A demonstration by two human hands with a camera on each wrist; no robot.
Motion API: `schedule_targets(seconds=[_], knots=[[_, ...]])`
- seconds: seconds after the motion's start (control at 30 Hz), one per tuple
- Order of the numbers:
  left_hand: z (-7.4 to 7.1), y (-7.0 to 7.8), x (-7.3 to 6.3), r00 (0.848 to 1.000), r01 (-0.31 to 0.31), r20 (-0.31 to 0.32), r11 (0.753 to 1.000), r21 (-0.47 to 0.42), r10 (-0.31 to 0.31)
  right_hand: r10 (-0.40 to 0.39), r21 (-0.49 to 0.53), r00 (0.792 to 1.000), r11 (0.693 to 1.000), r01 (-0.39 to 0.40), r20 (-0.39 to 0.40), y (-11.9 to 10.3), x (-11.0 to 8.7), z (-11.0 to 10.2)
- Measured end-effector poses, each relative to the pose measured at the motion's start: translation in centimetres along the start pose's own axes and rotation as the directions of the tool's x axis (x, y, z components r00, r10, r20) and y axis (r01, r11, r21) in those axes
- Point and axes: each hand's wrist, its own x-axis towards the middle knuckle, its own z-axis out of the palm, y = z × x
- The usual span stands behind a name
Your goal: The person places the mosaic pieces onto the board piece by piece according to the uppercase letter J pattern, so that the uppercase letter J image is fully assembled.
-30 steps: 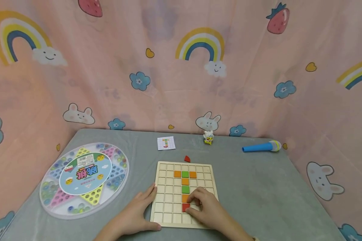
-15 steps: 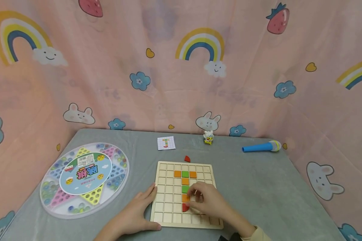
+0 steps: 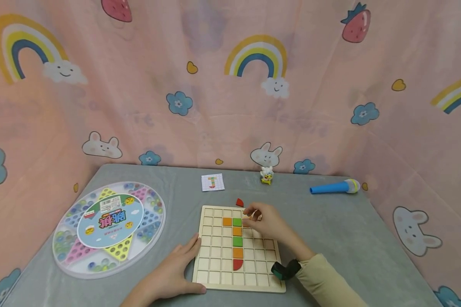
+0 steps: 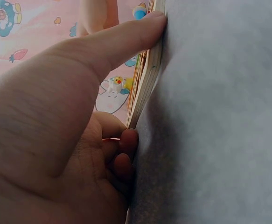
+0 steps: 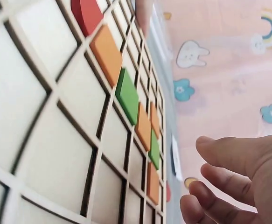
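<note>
A wooden grid board [image 3: 215,278] lies on the grey cloth. Orange, green and red tiles form a T-shaped run on it, ending at the near end in a rounded red tile [image 3: 237,265]. My left hand [image 3: 173,269] rests against the board's near left corner, its thumb [image 4: 136,36] along the near edge and fingers by the left side. Over the far right part of the board, my right hand [image 3: 268,221] is held with bent fingers and nothing between thumb and fingertips [image 5: 203,142]. Just past the far edge lies a loose red quarter-round tile [image 3: 240,202], near those fingertips.
A pattern card [image 3: 213,182] lies behind the board, with a small toy figure [image 3: 266,175] to its right. The blue toy microphone [image 3: 335,186] is at the back right. On the left lies a large round Chinese checkers set [image 3: 109,230] with marbles.
My right hand has let go of the rounded red tile, now lying in its cell, and moved away over the board toward the far edge. The left hand keeps its place.
</note>
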Motion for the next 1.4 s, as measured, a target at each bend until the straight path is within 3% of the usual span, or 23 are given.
schedule_targets(seconds=[0.37,0.63,1.4], knots=[[0.1,0.0,0.0,1.000,-0.004,-0.003,1.000,0.003,0.004,0.071,-0.049,0.996,0.996,-0.074,-0.061,1.9,3.7,0.4],[0.2,0.1,0.0,1.000,-0.009,-0.014,1.000,0.010,0.009,0.134,-0.073,0.989,0.988,-0.138,-0.056,2.4,5.5,0.7],[0.0,0.0,0.0,1.000,-0.005,-0.013,1.000,0.010,0.005,0.114,-0.171,0.993,0.978,-0.117,-0.028,2.5,7.2,1.7]])
